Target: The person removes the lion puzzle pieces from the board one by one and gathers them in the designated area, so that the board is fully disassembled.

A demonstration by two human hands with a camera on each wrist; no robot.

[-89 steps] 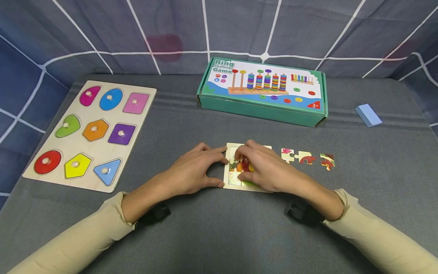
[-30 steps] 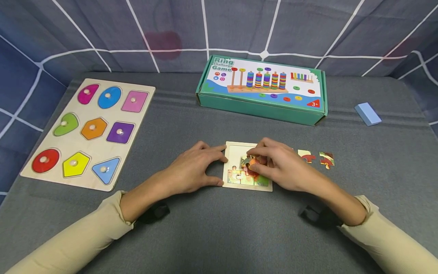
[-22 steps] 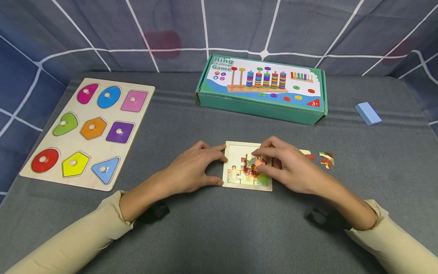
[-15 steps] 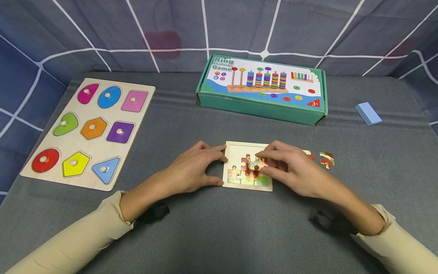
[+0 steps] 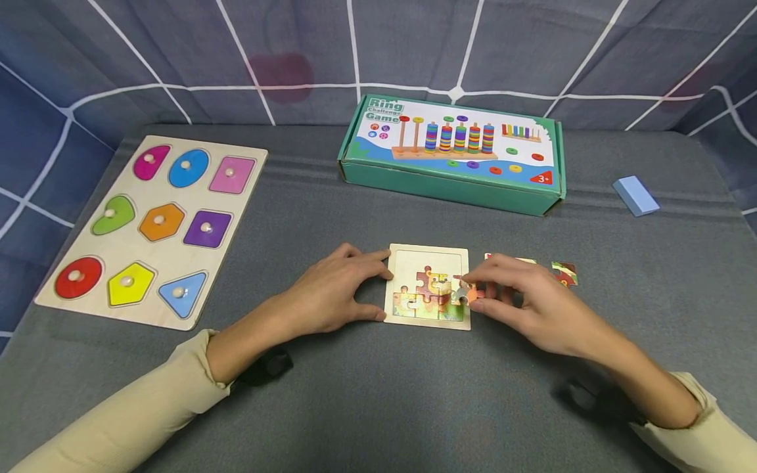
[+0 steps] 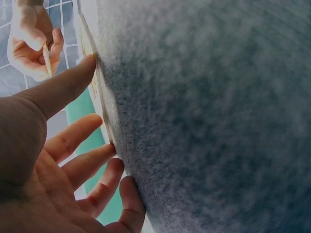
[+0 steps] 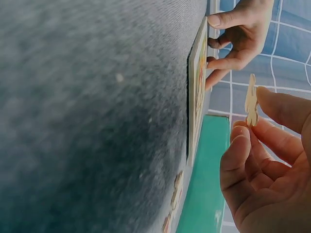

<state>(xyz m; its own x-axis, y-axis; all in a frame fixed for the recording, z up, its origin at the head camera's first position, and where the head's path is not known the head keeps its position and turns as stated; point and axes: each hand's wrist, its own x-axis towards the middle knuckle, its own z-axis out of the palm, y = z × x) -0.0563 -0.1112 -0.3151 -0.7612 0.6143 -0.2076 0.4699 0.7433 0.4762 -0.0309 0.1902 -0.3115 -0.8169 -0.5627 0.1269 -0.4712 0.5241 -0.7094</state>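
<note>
A small wooden puzzle tray [image 5: 408, 259] lies flat on the grey table. Several joined jigsaw pieces [image 5: 428, 307] fill its lower row and part of the middle, one showing an animal's face. At the tray's left edge, my left hand [image 5: 334, 292] rests its spread fingertips and thumb. My right hand [image 5: 532, 305] pinches a jigsaw puzzle piece [image 5: 466, 294] between thumb and fingers above the tray's right rim. In the right wrist view the held piece [image 7: 250, 99] is edge-on, raised off the table. Loose pieces [image 5: 564, 273] lie to the right, partly hidden behind the right hand.
A shape-peg board [image 5: 171, 190] with knobbed pieces lies at the left. The green Ring Challenge Game box [image 5: 449, 187] stands behind the tray. A light blue block [image 5: 636, 196] sits at the far right. A grid-patterned cloth [image 5: 319, 46] hangs behind.
My right hand has lifted a puzzle piece from the tray's middle and moved right with it, uncovering the animal-face piece. My left hand has stayed at the tray's edge.
</note>
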